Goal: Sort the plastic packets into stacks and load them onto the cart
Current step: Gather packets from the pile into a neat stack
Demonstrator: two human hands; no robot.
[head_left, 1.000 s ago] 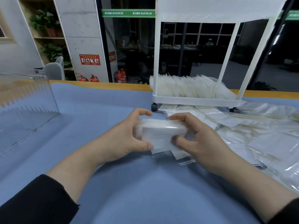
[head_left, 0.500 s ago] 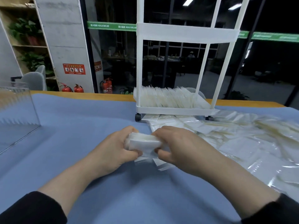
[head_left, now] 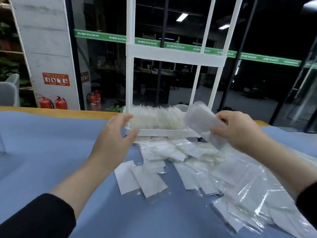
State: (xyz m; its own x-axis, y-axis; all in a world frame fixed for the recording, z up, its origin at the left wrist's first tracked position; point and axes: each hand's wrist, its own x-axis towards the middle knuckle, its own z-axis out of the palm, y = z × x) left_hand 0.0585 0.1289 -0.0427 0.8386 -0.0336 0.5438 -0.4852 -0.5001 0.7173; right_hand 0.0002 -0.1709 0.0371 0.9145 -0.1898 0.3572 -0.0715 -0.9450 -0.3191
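One stack of packets (head_left: 203,125), light, slick, likely to fan apart unless clamped across its faces, is gripped by right hand (head_left: 240,131) beside cart (head_left: 171,133)'s lowest shelf; left hand (head_left: 115,143) spread, empty.

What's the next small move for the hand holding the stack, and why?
Probably lower the stack in the right hand into the cart's bottom tray, beside the upright row of packets; it's gripped just above the tray's right end while the open left hand is by that row.

A blue table (head_left: 51,152) carries the white cart (head_left: 164,133) and loose scattered packets (head_left: 214,172).
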